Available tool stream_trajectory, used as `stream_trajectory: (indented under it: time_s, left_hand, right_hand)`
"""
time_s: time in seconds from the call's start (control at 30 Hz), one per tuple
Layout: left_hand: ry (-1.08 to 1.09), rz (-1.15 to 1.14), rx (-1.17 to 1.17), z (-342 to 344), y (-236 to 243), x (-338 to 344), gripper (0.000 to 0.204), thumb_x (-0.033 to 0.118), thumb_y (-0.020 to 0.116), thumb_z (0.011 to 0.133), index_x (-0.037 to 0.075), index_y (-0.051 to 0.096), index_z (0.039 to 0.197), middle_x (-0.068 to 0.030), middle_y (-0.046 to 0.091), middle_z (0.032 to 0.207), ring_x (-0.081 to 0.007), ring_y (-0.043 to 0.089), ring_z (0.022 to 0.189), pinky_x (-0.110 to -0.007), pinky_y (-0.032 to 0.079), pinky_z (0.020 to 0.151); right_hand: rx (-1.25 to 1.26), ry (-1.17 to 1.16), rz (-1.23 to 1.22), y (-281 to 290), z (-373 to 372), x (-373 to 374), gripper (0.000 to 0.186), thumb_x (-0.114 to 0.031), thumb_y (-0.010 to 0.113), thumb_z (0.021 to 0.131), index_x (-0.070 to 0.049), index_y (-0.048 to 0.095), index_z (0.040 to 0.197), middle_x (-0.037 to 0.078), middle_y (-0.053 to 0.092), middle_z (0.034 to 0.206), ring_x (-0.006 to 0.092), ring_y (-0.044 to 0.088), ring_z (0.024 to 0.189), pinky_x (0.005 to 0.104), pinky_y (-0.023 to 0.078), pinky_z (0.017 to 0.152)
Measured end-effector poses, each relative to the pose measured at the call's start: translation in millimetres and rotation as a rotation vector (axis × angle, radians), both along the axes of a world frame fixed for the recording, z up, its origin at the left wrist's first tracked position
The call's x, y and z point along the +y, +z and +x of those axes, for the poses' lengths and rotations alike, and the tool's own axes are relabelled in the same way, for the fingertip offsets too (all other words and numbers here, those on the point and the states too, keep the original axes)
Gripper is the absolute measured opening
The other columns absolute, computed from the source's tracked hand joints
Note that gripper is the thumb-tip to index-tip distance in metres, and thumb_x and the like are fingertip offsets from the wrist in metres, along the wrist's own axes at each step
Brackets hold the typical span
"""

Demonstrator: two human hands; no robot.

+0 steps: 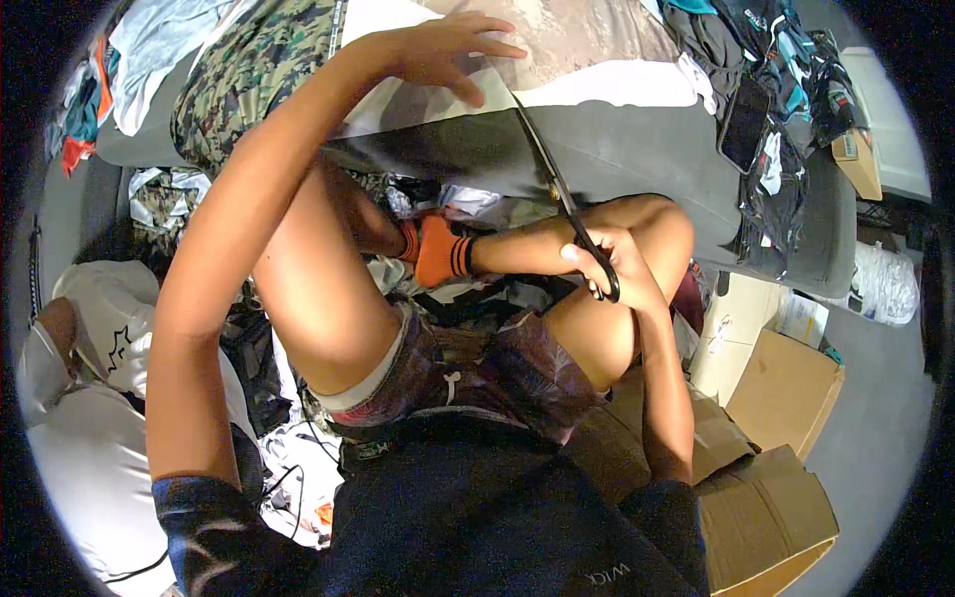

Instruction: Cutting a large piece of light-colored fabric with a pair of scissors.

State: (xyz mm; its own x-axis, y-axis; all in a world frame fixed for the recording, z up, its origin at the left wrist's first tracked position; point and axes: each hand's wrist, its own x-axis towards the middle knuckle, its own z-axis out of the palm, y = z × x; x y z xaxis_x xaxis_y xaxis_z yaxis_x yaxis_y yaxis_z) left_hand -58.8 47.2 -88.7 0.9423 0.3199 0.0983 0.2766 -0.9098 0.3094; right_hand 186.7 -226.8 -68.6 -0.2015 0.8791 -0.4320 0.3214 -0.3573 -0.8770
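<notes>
Dark shirt (448,507), long black scissors (570,209), brass-coloured pivot (554,189), right hand (622,267) gripping.

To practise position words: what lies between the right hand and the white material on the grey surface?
In the head view, the black scissors reach from the right hand toward the white material, with the grey surface partly behind.
</notes>
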Motion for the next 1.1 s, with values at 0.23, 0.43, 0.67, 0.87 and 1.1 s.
stream_trajectory:
  time_s: [0.23,0.43,0.67,0.87,1.1]
  left_hand:
    - [-0.005,-0.043,-0.06,2.0,-4.7,5.7,0.08,0.038,0.077,0.064,0.025,0.045,0.137,-0.0106,0.03,0.146,-0.0323,0.033,0.128,-0.042,0.028,0.107]
    - [0.021,-0.059,-0.038,5.2,-1.4,1.7,0.084,0.035,0.08,0.06,0.024,0.046,0.137,-0.012,0.03,0.145,-0.0335,0.034,0.126,-0.042,0.029,0.105]
    - [0.005,-0.078,-0.036,4.5,-2.0,5.7,0.087,0.033,0.081,0.058,0.023,0.046,0.137,-0.0129,0.029,0.145,-0.0341,0.033,0.126,-0.042,0.028,0.105]
    - [0.015,-0.055,-0.026,5.2,-0.7,3.8,0.087,0.034,0.081,0.059,0.023,0.045,0.137,-0.0124,0.029,0.144,-0.0338,0.033,0.126,-0.042,0.028,0.106]
    - [0.017,-0.038,-0.027,3.9,-1.5,4.0,0.089,0.038,0.08,0.058,0.023,0.044,0.138,-0.0124,0.029,0.145,-0.0338,0.032,0.127,-0.042,0.027,0.106]
  right_hand:
    - [0.109,0.009,-0.009,-12.1,0.2,11.6,0.035,-0.031,0.06,0.089,-0.008,0.052,0.063,0.0,0.049,0.051,0.0072,0.043,0.043,0.0197,0.034,0.041]
    - [0.071,0.0,0.019,-9.3,-5.4,24.6,0.037,-0.034,0.062,0.087,-0.01,0.05,0.062,-0.002,0.045,0.052,0.006,0.04,0.045,0.0195,0.032,0.042]
    - [0.021,-0.003,0.015,-3.4,-7.6,29.3,0.038,-0.033,0.064,0.087,-0.01,0.049,0.061,-0.004,0.042,0.053,0.0051,0.037,0.046,0.0197,0.03,0.042]
    - [-0.002,0.008,0.019,-4.3,-5.1,30.4,0.039,-0.032,0.063,0.087,-0.01,0.049,0.058,-0.003,0.042,0.051,0.0052,0.037,0.045,0.0195,0.03,0.041]
    - [-0.011,0.031,0.066,-5.5,-4.7,30.7,0.038,-0.031,0.061,0.089,-0.009,0.052,0.06,-0.001,0.047,0.048,0.0059,0.039,0.041,0.0194,0.033,0.04]
